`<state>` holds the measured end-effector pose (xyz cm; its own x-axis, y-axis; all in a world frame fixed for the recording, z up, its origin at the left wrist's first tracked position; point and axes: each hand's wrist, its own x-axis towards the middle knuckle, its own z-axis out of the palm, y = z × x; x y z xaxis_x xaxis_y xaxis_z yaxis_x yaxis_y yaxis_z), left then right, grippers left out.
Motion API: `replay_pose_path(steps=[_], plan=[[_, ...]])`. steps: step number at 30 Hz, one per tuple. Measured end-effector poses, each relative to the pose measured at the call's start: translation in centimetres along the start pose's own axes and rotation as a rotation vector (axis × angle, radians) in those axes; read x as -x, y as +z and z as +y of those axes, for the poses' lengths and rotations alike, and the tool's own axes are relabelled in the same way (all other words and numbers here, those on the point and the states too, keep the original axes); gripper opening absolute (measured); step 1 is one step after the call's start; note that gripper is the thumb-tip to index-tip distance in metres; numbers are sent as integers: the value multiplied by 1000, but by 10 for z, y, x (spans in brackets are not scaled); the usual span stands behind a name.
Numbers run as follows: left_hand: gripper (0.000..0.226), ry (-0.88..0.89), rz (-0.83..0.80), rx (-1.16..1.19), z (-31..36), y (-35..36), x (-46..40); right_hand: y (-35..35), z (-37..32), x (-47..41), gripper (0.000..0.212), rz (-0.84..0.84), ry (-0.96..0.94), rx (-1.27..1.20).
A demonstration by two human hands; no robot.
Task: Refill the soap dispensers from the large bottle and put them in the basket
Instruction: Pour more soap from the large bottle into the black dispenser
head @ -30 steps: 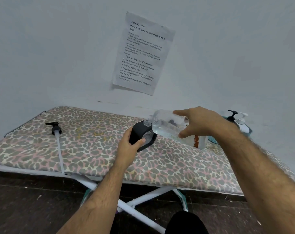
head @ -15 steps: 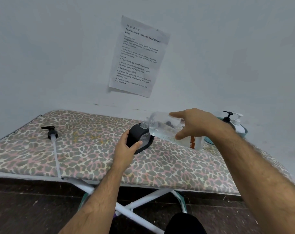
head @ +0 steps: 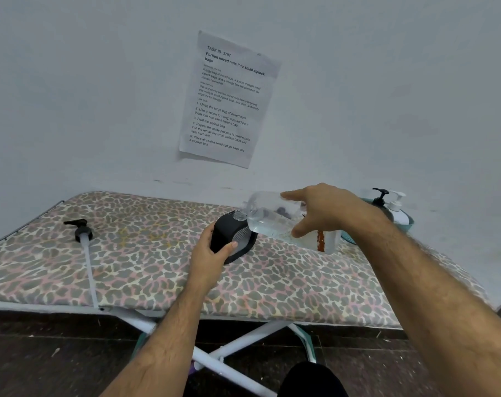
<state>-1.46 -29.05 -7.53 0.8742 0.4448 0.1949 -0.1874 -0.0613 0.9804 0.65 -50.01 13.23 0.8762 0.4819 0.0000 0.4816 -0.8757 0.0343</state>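
Observation:
A black soap dispenser (head: 229, 236) without its pump stands on the leopard-print board (head: 146, 270). My left hand (head: 212, 250) grips its side. My right hand (head: 321, 210) holds the large clear bottle (head: 272, 219) tipped on its side, its neck over the dispenser's open mouth. Clear liquid lies in the bottle's lower half. The black pump (head: 81, 230) with its long white tube lies on the board at the left. At the far right a teal basket (head: 407, 222) holds a black-pump dispenser (head: 381, 199) and a white dispenser (head: 397, 207).
A printed sheet (head: 229, 101) is taped to the white wall behind the board. The board's white legs (head: 238, 348) cross below over a dark floor. A metal rail (head: 25, 222) edges the board's left end.
The view has shifted a little. Both hands, the bottle and the dispenser keep their pose, the bottle staying tipped over the dispenser's mouth.

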Motion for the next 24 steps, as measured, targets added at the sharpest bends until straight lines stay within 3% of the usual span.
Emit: replay_pose_path(steps=[24], plan=[[60,0,-9,-23,-4,-1,-1,-4,-2,1,87,-18,2,19]])
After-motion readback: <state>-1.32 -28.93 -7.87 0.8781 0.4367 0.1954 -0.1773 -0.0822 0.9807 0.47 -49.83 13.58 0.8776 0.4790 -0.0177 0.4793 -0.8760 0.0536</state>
